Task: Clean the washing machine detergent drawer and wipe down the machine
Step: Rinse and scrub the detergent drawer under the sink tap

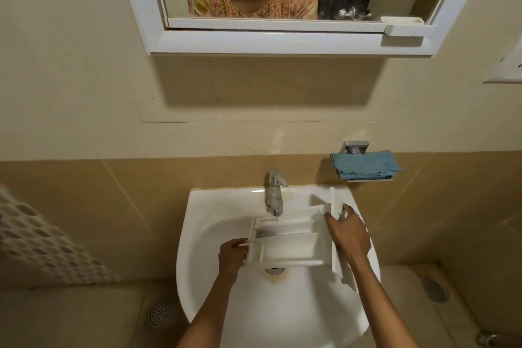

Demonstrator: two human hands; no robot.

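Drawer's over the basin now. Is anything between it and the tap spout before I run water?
Nothing visible does. The left hand and right hand hold the detergent drawer by its ends over the sink, its far side right by the tap spout. The blue cloth lies clear, up on the wall.

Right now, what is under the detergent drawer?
Under the detergent drawer lies the white sink basin. Part of the metal drain shows below the drawer's near edge; the drawer covers the rest of it.
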